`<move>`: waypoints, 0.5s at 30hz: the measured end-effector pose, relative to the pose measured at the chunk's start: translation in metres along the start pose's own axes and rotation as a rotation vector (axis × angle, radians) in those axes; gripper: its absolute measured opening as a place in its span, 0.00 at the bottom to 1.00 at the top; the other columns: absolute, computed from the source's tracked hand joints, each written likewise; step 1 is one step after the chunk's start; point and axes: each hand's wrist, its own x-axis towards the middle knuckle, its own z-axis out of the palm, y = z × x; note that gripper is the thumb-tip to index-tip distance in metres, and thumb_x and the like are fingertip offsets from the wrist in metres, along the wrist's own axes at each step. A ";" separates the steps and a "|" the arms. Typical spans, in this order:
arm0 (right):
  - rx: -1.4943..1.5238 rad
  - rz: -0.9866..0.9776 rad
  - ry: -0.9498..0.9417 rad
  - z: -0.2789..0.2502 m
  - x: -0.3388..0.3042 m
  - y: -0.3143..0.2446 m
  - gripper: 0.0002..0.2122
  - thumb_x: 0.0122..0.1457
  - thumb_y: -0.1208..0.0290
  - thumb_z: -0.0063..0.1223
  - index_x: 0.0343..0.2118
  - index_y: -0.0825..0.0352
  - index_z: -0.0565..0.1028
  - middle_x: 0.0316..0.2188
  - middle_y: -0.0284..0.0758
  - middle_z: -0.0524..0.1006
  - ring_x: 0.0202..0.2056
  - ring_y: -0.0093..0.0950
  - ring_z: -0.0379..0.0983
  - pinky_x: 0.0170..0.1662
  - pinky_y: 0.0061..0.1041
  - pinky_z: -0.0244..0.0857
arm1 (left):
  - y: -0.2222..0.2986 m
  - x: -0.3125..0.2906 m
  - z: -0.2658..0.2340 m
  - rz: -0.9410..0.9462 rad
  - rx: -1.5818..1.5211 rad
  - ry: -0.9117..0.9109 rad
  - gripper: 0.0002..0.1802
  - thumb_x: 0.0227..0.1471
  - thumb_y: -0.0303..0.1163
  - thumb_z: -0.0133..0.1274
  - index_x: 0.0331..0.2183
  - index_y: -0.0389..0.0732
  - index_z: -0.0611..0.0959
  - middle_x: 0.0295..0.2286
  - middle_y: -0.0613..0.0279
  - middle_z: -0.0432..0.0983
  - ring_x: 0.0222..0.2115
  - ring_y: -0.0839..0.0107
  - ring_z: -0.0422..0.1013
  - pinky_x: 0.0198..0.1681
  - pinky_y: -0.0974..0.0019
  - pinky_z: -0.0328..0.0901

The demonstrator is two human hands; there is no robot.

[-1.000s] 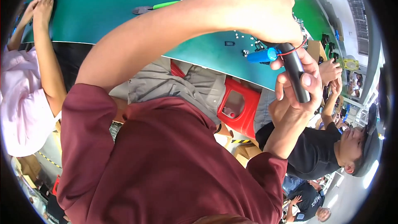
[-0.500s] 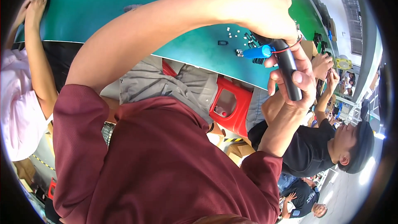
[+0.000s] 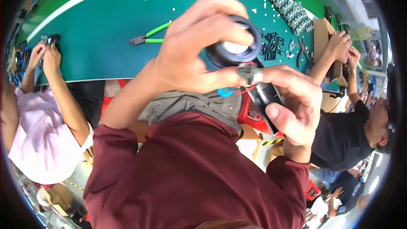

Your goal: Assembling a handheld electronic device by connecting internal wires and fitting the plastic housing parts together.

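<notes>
While my left hand [image 3: 186, 55] has its grip curled around a round black head [image 3: 233, 50], thumb stretched below it toward a small circuit board [image 3: 246, 73], my right hand [image 3: 296, 101] has its grip folded partway over a black handle [image 3: 264, 108], below and right of the head, forefinger reaching to the board. Blur keeps me from telling which fingertips press the board. I see a blue cylinder [image 3: 224, 92] below the head, only partly visible. On the teal desk [image 3: 97, 46], I have green-handled pliers [image 3: 154, 40] left of the head, black pieces [image 3: 270, 50] just right of it, dark pliers [image 3: 302, 48] farther right, and massed circuit boards [image 3: 290, 12] up and right of it.
</notes>
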 end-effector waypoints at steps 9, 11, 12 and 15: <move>-0.063 0.300 -0.172 0.003 0.002 0.009 0.19 0.57 0.79 0.53 0.51 0.75 0.69 0.31 0.35 0.83 0.31 0.16 0.76 0.32 0.15 0.66 | 0.014 -0.037 0.003 0.024 0.094 0.049 0.36 0.44 0.47 0.74 0.49 0.41 0.76 0.47 0.40 0.71 0.45 0.45 0.78 0.43 0.53 0.79; -0.088 0.225 -0.148 0.005 0.003 0.014 0.15 0.58 0.78 0.52 0.48 0.75 0.72 0.27 0.33 0.82 0.26 0.14 0.75 0.28 0.15 0.64 | 0.016 -0.041 0.004 0.004 0.091 0.069 0.35 0.44 0.48 0.74 0.47 0.41 0.77 0.47 0.40 0.71 0.44 0.46 0.78 0.42 0.53 0.79; -0.182 0.223 -0.168 0.005 0.004 0.013 0.13 0.58 0.78 0.52 0.46 0.75 0.73 0.25 0.34 0.81 0.24 0.14 0.74 0.26 0.16 0.63 | 0.015 -0.043 0.005 0.018 0.105 0.070 0.35 0.43 0.48 0.74 0.47 0.40 0.77 0.47 0.40 0.71 0.44 0.47 0.78 0.43 0.52 0.79; -0.325 0.180 -0.201 0.005 0.006 0.015 0.10 0.57 0.77 0.53 0.41 0.74 0.75 0.20 0.35 0.78 0.20 0.15 0.71 0.23 0.19 0.61 | 0.016 -0.042 0.009 0.049 0.124 0.081 0.35 0.42 0.48 0.75 0.45 0.39 0.78 0.46 0.40 0.72 0.42 0.49 0.78 0.42 0.50 0.80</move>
